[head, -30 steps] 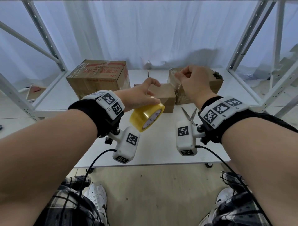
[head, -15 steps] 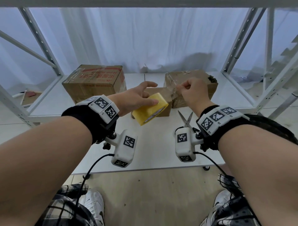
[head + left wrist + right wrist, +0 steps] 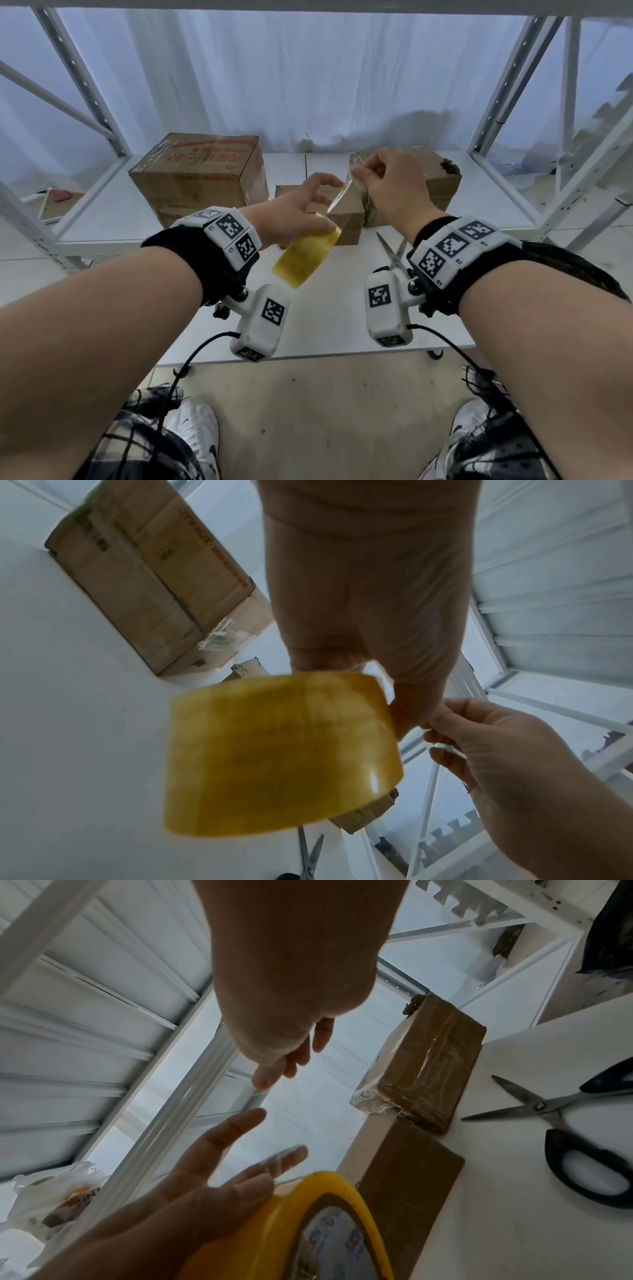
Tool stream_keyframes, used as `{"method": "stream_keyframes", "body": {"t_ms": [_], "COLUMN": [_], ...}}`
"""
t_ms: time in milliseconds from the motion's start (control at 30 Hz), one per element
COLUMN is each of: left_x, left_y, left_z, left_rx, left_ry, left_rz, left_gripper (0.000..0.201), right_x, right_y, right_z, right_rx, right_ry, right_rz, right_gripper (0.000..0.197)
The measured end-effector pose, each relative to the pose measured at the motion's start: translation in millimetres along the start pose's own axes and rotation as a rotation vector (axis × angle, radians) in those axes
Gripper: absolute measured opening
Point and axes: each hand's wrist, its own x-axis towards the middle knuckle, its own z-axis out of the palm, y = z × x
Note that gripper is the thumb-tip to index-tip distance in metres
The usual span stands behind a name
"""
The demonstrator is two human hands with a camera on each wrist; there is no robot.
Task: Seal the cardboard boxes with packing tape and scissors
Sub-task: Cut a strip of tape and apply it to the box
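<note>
Amber-yellow, glossy tape roll [image 3: 306, 257] hangs beneath the left hand [image 3: 291, 212], whose fingers curl on its rim while 2 stay splayed. The right hand [image 3: 394, 192] pinches the clear, crinkled tape end [image 3: 344, 195] just above those fingers. Step judged: drawing out a strip. Next calls for laying it on the small matte cardboard box [image 3: 346, 219] beyond the fingertips, then fetching the steel scissors [image 3: 394, 251] lying below the right wrist.

The tape roll [image 3: 306, 258] tilts lower in the left hand [image 3: 294, 216], and the right hand [image 3: 394, 186] draws a longer strip [image 3: 342, 197] upward.
</note>
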Motion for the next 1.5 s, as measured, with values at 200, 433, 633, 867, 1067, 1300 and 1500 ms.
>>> {"method": "stream_keyframes", "body": {"t_ms": [200,433,633,867,1067,1300,1500], "left_x": [1,5,5,4,8,13,15], "left_y": [-1,0,-5,0,-3,-9,-15], "left_z": [3,5,5,-1,7,20,23], "left_rx": [-0.045,-0.047,-0.075,-0.115,0.025,0.165,0.167], "left_ry": [0.030,0.026,0.034,-0.017,0.011,0.025,0.046], "left_rz": [0.035,0.041,0.054,0.003,-0.026,0.021,0.078], "left_gripper": [0.059,0.018,0.019,0.030,0.029,0.036,0.033], "right_x": [1,2,5,4,1,-1,-4], "right_y": [0,6,6,10,15,17,11], "right_z": [3,2,0,2,6,7,6], "right_rx": [0.015,0.015,0.028,0.043,0.003,-0.125,-0.157], "right_ry": [0.003,-0.011,-0.002,-0.031,-0.099,-0.163,-0.116], "right_rz": [0.006,-0.002,-0.013,-0.001,-0.010,-0.022,0.024], "right_gripper": [0.013,0.013,0.012,0.013,0.013,0.013,0.013]}}
